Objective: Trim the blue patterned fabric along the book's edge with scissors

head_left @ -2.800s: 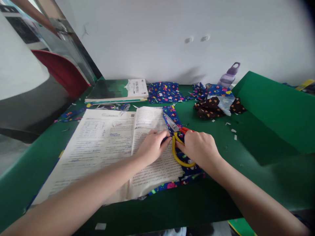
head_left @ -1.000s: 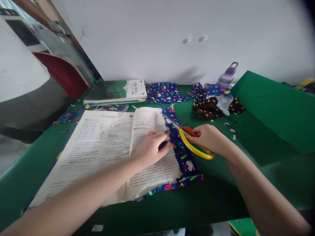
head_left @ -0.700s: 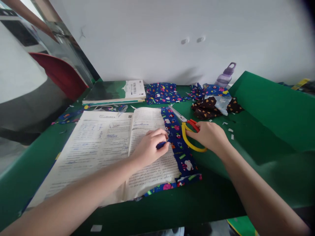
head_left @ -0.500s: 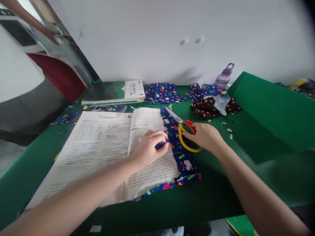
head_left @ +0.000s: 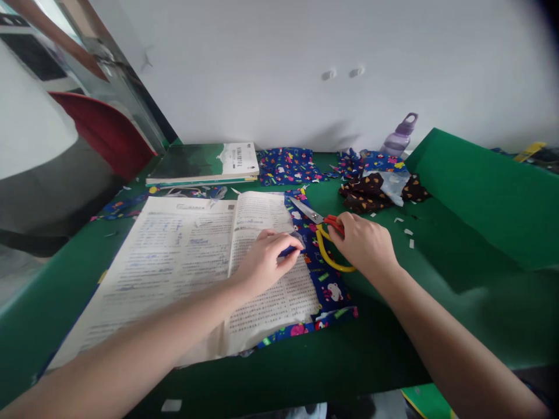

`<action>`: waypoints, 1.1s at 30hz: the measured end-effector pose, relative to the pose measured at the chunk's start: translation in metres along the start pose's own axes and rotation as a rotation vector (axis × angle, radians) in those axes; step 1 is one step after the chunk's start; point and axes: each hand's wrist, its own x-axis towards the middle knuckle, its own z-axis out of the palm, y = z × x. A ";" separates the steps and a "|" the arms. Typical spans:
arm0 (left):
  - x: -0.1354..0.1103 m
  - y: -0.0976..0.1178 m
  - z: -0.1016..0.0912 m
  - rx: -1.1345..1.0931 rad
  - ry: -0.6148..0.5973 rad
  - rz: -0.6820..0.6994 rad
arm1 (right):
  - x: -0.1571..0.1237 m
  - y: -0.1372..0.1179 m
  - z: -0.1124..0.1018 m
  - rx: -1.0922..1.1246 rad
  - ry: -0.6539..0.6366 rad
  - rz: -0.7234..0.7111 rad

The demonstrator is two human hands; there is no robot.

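Observation:
My right hand is closed round the scissors, which have silver blades and red and yellow handles. Their blades look nearly closed and point up and left over a blue patterned fabric strip. This strip runs along the right edge of an open book with printed pages and handwriting. Over the right page, my left hand has thumb and forefinger pinched together, with a bit of the blue fabric between them. The exact grip is partly hidden by the fingers.
Behind the book lie stacked books, a blue fabric piece and brown fabric. A purple bottle stands by the wall. White paper scraps dot the green table. A green panel rises at right.
My right hand has shifted slightly left and its fingers have closed further on the scissors' handles. The blades have drawn closer together. My left hand's fingertips have moved a little right.

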 end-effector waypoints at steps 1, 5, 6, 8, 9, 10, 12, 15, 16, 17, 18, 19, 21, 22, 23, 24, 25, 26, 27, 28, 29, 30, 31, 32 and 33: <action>0.000 0.000 0.000 -0.003 0.002 0.001 | 0.000 0.000 -0.002 0.045 0.056 -0.023; 0.000 -0.001 0.001 0.007 0.020 -0.003 | -0.003 -0.005 -0.012 0.470 0.064 -0.172; 0.000 -0.001 0.001 0.008 0.025 -0.002 | -0.004 -0.008 -0.014 0.616 -0.009 -0.231; -0.001 -0.001 0.002 -0.002 0.031 0.006 | -0.006 -0.013 -0.015 0.856 -0.177 -0.345; -0.001 -0.001 0.002 -0.010 0.030 0.013 | -0.007 -0.015 -0.015 0.933 -0.237 -0.376; -0.001 -0.002 0.002 -0.016 0.027 0.020 | -0.008 -0.017 -0.014 0.982 -0.271 -0.383; -0.001 -0.002 0.002 -0.018 0.027 0.027 | -0.008 -0.018 -0.012 1.035 -0.301 -0.349; -0.001 -0.003 0.002 0.000 0.046 0.026 | -0.006 -0.014 -0.008 1.110 -0.349 -0.280; -0.001 -0.003 0.002 0.004 0.053 0.028 | -0.005 -0.013 -0.007 1.133 -0.379 -0.268; -0.001 -0.003 0.002 0.006 0.056 0.032 | -0.004 -0.012 -0.006 1.148 -0.411 -0.261; -0.001 -0.003 0.002 0.007 0.056 0.037 | -0.004 -0.012 -0.006 1.159 -0.447 -0.259; -0.001 -0.003 0.002 0.008 0.055 0.040 | -0.004 -0.012 -0.006 1.168 -0.488 -0.264; -0.002 -0.001 0.001 0.009 0.055 0.034 | -0.004 -0.013 -0.005 1.189 -0.555 -0.277; -0.002 0.000 0.001 0.008 0.062 0.022 | -0.003 -0.014 -0.004 1.207 -0.565 -0.266; -0.002 0.001 0.000 0.001 0.077 0.008 | -0.003 -0.013 -0.003 1.232 -0.542 -0.221; -0.002 0.002 -0.001 -0.011 0.096 -0.007 | -0.001 -0.012 -0.002 1.258 -0.480 -0.141; -0.001 0.003 -0.001 -0.027 0.118 -0.020 | 0.001 -0.009 0.000 1.276 -0.386 -0.039; -0.001 0.004 -0.002 -0.044 0.140 -0.029 | 0.004 -0.005 0.003 1.287 -0.268 0.080; 0.000 0.004 -0.003 -0.057 0.156 -0.032 | 0.008 0.000 0.007 1.295 -0.134 0.198; 0.000 0.004 -0.003 -0.065 0.166 -0.032 | 0.011 0.006 0.011 1.295 -0.033 0.277; 0.000 0.004 -0.003 -0.068 0.166 -0.033 | 0.015 0.013 0.015 1.302 0.068 0.349; 0.000 0.004 -0.003 -0.068 0.161 -0.032 | 0.018 0.019 0.019 1.352 0.189 0.441; 0.000 0.004 -0.003 -0.069 0.149 -0.030 | 0.020 0.024 0.023 1.370 0.243 0.503; 0.000 0.003 -0.002 -0.071 0.133 -0.028 | 0.021 0.027 0.026 1.371 0.255 0.533; -0.001 0.003 -0.002 -0.074 0.119 -0.027 | 0.022 0.029 0.028 1.358 0.262 0.545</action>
